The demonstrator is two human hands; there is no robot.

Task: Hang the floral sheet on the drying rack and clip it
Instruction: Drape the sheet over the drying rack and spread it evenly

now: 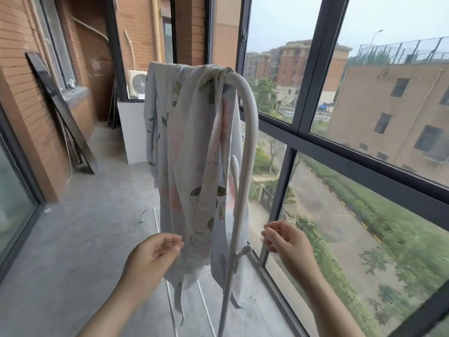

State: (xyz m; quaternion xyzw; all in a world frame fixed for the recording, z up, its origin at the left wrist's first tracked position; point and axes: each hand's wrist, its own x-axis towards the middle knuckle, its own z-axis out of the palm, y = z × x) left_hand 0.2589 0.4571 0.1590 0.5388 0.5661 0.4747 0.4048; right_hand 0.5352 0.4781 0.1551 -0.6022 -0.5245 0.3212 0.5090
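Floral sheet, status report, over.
Left hand at edge of floral sheet, grip unclear; right hand empty, beside drying rack upright. Sheet bunched over top bar. Nothing in the way.

Left hand [155, 251], right hand [286, 242]: bare; forearms bare to frame edge.

Drying rack [252, 117]: top rail and far side hidden under the floral sheet [189, 142], foot cut off by the bottom edge, as are both my forearms; my left hand [155, 254] and right hand [286, 242]: fingertips blurred, so I cannot tell whether either pinches anything.
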